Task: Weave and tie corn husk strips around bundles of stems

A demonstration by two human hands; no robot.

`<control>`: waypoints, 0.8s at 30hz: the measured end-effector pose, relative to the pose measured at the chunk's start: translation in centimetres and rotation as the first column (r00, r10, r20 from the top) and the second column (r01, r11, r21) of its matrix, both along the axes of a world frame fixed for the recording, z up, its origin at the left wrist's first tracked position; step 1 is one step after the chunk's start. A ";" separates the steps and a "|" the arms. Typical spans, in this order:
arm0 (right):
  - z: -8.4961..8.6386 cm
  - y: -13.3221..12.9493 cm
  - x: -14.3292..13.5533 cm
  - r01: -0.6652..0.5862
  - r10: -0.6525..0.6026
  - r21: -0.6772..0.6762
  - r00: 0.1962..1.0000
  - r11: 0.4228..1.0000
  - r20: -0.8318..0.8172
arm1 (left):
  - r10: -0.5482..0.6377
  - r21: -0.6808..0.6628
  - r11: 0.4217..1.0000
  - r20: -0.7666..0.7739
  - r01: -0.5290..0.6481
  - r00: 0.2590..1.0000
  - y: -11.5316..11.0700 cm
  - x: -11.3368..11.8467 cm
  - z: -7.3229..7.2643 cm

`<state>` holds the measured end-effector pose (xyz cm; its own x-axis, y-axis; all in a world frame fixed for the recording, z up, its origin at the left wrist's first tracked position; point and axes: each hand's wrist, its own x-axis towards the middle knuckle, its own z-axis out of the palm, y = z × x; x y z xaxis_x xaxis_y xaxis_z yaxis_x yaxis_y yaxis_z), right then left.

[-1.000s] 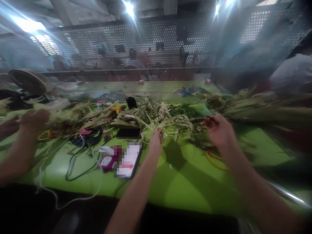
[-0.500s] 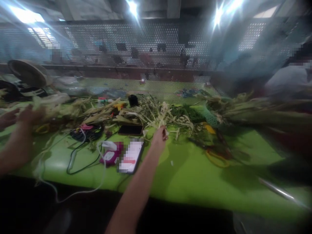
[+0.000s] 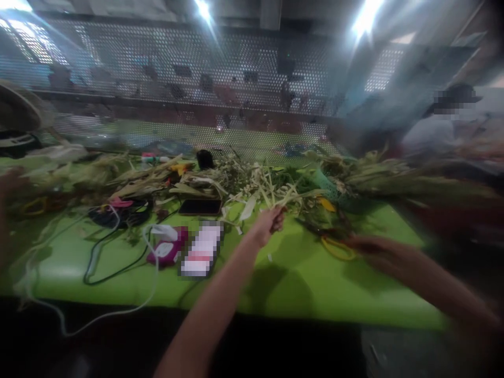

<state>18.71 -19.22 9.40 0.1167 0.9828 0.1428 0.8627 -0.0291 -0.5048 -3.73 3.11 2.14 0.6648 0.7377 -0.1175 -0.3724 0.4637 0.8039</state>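
My left hand (image 3: 271,223) is closed around the lower ends of a bunch of pale dried plant strips (image 3: 270,191), which fan out upward above the green table. My right hand (image 3: 368,245) reaches in from the right. Its fingers are at the yellow handle of a pair of scissors (image 3: 340,252) lying on the table. Blur hides whether they grip it. The dark blades point left, toward a heap of dry leaves.
Dried plants (image 3: 145,176) line the table's back, before a perforated metal screen (image 3: 236,63). A black phone (image 3: 200,207), a lit phone (image 3: 202,249), a purple tissue pack (image 3: 169,247) and cables lie left. A blurred co-worker's hand (image 3: 10,189) shows far left; another person sits right.
My right hand has come into view at the scissors. My left hand with the strips has shifted slightly right, the strips now leaning right. The co-worker's hands have slid toward the left edge as the view turned.
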 end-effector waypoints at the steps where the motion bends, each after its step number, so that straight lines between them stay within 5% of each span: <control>1: -0.4 2.9 -1.0 -0.081 0.077 -0.046 0.994 0.996 -0.080 | -0.007 0.018 1.000 0.005 0.007 1.000 -0.2 0.2 -0.1; 5: -1.8 12.3 -5.7 -0.233 0.196 -0.049 0.897 0.971 -0.396 | -0.004 0.129 0.992 -0.063 0.012 0.998 -0.8 0.6 -0.5; 8: -2.5 15.7 -8.0 -0.288 0.239 0.017 0.758 0.957 -0.607 | -0.004 0.260 0.965 -0.132 0.038 0.991 -1.1 0.9 -0.9; 14: -2.7 17.0 -8.4 -0.137 0.048 -0.050 0.631 0.989 -0.775 | -0.086 0.373 0.910 -0.263 0.184 0.961 -1.4 1.4 -1.8; 20: -4.4 17.2 -7.8 -0.031 0.098 0.117 0.776 0.993 -0.624 | -0.039 0.352 0.928 -0.228 0.120 0.973 -0.1 0.8 -1.7; 24: -4.8 17.6 -7.6 -0.122 0.197 0.160 0.735 0.980 -0.649 | -0.046 0.268 0.959 -0.159 0.088 0.986 0.0 0.7 -1.4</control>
